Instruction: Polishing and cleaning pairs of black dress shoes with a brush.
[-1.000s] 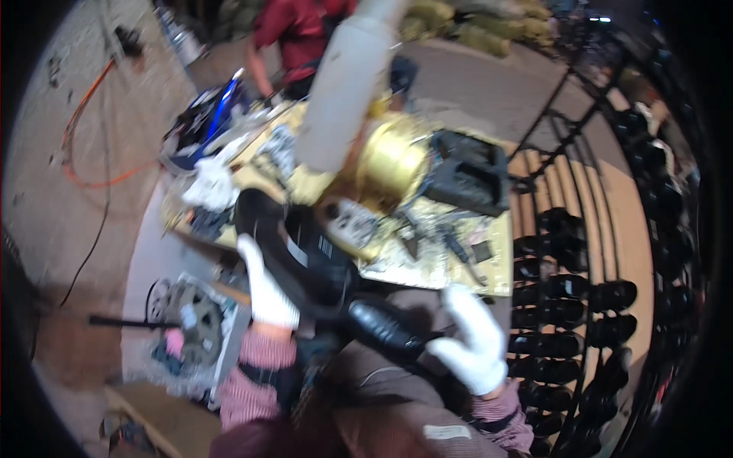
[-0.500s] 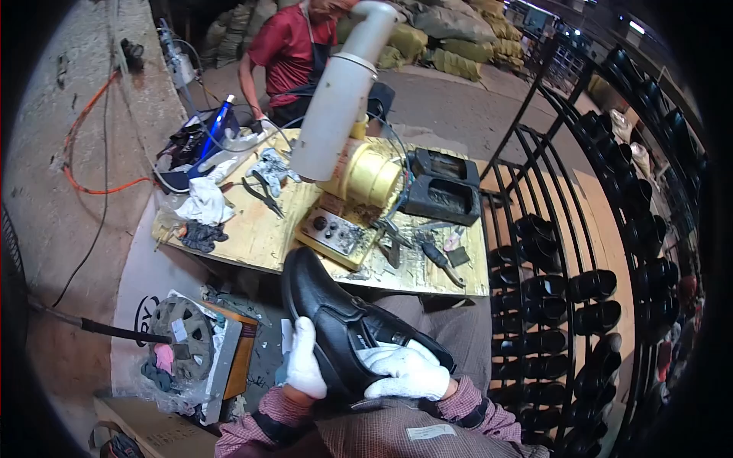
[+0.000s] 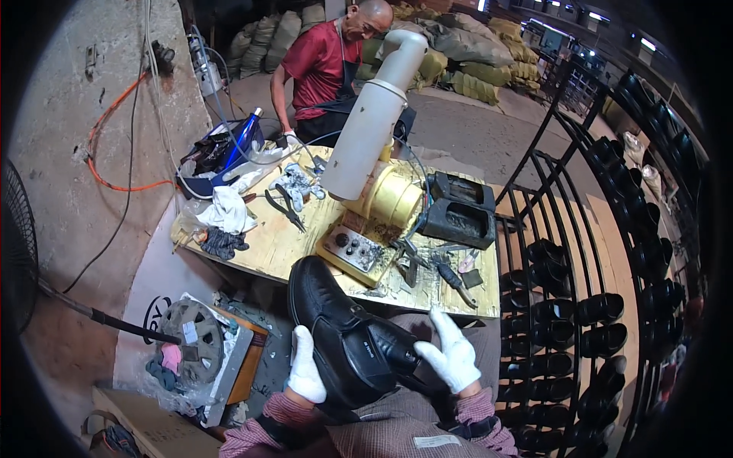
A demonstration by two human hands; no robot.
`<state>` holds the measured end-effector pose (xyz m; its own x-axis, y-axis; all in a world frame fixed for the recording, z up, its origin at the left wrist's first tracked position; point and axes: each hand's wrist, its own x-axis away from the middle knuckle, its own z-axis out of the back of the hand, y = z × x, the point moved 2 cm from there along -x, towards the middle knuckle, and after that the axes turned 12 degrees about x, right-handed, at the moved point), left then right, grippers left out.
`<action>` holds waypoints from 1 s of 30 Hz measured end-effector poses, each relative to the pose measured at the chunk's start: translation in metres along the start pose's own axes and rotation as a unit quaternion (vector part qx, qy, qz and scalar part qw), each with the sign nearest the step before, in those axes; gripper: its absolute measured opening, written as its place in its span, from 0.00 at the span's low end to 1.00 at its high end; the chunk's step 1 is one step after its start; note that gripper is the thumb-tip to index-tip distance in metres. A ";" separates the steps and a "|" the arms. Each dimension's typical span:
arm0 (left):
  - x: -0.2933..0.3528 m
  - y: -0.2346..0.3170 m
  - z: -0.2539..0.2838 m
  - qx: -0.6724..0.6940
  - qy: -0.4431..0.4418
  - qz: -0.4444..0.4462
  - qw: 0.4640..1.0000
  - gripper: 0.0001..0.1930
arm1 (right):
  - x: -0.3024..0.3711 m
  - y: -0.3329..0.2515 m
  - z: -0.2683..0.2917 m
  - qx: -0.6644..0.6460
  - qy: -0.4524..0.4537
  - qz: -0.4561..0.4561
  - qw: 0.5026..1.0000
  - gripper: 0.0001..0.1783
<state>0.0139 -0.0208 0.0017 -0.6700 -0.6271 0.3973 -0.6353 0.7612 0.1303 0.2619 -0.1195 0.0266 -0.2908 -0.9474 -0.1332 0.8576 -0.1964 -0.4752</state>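
A black leather slip-on shoe (image 3: pixel 324 305) lies slanted over my lap, toe pointing up and away, just short of the bench. My left hand (image 3: pixel 307 370), in a white glove, grips its left side near the heel. Behind it to the right sits a second black shoe (image 3: pixel 397 340), partly covered by the first. My right hand (image 3: pixel 452 355), also gloved in white, is off the first shoe with thumb and fingers apart. Its thumb tip comes close to the second shoe; whether they touch I cannot tell.
The wooden bench (image 3: pixel 275 248) ahead carries a yellow machine (image 3: pixel 389 195) with a pale duct (image 3: pixel 359 141), pliers (image 3: pixel 286 208) and dark trays (image 3: pixel 458 217). Shoes fill the rack (image 3: pixel 561 198) at right. A person (image 3: pixel 317 69) stands beyond the bench. A fan (image 3: pixel 17 244) is at left.
My right hand has let go of the shoe, moved right and spread its fingers. The shoe has turned slightly, showing more of its inside. The view has shifted, so the bench appears lower and further right.
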 end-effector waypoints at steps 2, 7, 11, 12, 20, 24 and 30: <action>0.002 0.008 0.005 -0.055 -0.015 0.019 0.998 0.58 | 0.011 0.029 -0.009 -0.066 -0.173 -0.089 0.979 0.49; -0.005 0.002 0.007 -0.072 -0.061 0.113 0.989 0.55 | 0.042 0.067 -0.018 -0.096 -0.266 -0.133 0.950 0.53; -0.018 -0.014 0.001 -0.098 -0.091 0.169 0.976 0.57 | 0.070 0.081 -0.023 -0.009 -0.193 -0.228 0.954 0.34; -0.023 -0.017 -0.001 -0.110 -0.106 0.167 0.974 0.57 | 0.080 0.085 -0.021 -0.029 -0.152 -0.264 0.952 0.30; -0.059 -0.059 0.017 0.039 -0.100 0.308 0.945 0.42 | 0.137 0.127 0.034 -0.250 0.118 -0.305 0.911 0.15; -0.077 -0.082 0.035 0.007 -0.111 0.378 0.919 0.41 | 0.130 0.113 0.051 -0.183 0.077 -0.300 0.933 0.17; -0.062 -0.057 0.019 -0.579 0.020 -0.107 0.808 0.37 | 0.081 0.037 0.066 -0.230 -0.003 -0.210 0.950 0.20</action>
<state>0.0842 -0.0285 -0.0475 -0.5652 -0.7765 0.2786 0.0650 0.2948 0.9534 0.2984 -0.2200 0.0558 -0.5623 -0.8121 0.1563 0.3898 -0.4269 -0.8159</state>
